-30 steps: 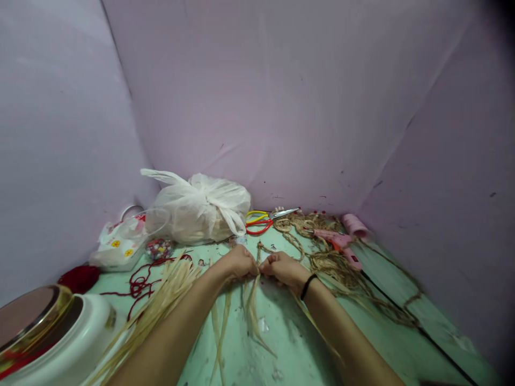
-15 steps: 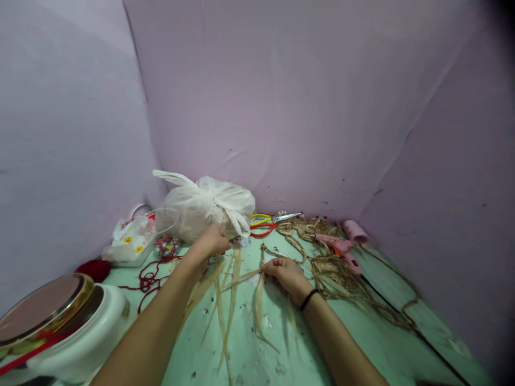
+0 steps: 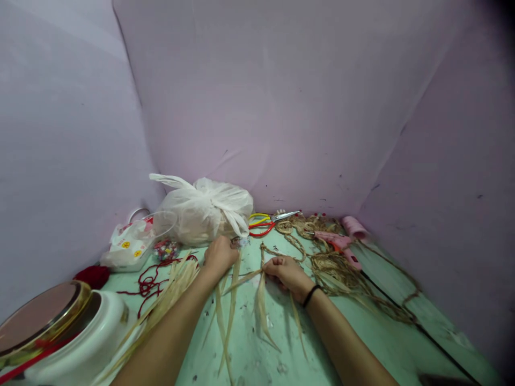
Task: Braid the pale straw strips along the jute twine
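Short of the table's [image 3: 306,370] far edge, right hand [image 3: 285,272] pinched fibre strands [image 3: 262,303]; left hand [image 3: 220,256], grip indeterminable; steady tension was advisable.

The camera sits on the person's head, above and behind the left hand [image 3: 220,256] and right hand [image 3: 287,273], facing forward and down. Both hands fall at middle range, below centre. The jar [image 3: 96,332] looms close at lower left; beyond the table [image 3: 249,348], the wall [image 3: 261,107] fills the upper half.
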{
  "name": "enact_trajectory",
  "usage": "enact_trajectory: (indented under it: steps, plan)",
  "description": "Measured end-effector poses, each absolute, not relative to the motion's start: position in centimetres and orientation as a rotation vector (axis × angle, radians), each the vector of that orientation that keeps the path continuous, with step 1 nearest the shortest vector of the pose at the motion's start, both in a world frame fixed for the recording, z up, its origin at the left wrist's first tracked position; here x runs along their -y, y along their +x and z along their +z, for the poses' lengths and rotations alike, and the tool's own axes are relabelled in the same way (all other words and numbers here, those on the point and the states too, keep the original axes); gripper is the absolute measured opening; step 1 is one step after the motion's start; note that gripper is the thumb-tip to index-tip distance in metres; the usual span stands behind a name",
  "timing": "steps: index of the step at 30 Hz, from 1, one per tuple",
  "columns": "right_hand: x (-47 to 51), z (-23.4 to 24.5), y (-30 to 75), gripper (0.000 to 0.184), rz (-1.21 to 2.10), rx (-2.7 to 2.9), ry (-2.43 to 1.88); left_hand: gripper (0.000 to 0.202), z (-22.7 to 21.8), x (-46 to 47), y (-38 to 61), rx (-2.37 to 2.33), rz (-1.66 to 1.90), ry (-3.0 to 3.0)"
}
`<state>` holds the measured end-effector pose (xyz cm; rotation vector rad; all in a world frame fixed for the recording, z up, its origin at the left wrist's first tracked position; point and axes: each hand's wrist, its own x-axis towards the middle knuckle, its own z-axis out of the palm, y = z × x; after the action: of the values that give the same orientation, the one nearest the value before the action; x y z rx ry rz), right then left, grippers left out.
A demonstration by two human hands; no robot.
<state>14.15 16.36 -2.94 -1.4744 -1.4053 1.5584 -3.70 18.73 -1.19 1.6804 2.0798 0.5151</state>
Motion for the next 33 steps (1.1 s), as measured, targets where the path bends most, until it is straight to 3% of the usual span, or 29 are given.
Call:
enact_trajectory:
  steps: [6,16,24,33]
  plan:
    - [-16.3,-2.6,14.2,0.012,1.572,1.385,-1.477,0.017,-1.3,-19.3,-4.1,-2.054,0.679,1.764]
    - [-16.4,-2.4,14.3,0.013,1.600,1.357,-1.469,0.021,2.3,-19.0,-4.9,-1.917,0.999,1.722]
    - [-16.4,-2.5,14.4,0.013,1.580,1.377,-1.465,0.023,4.6,-17.5,-5.6,-1.498,0.636,1.315]
    - [-16.4,-2.2,14.4,0.012,1.608,1.364,-1.454,0.005,0.6,-17.2,-1.6,-1.399,0.360,1.588]
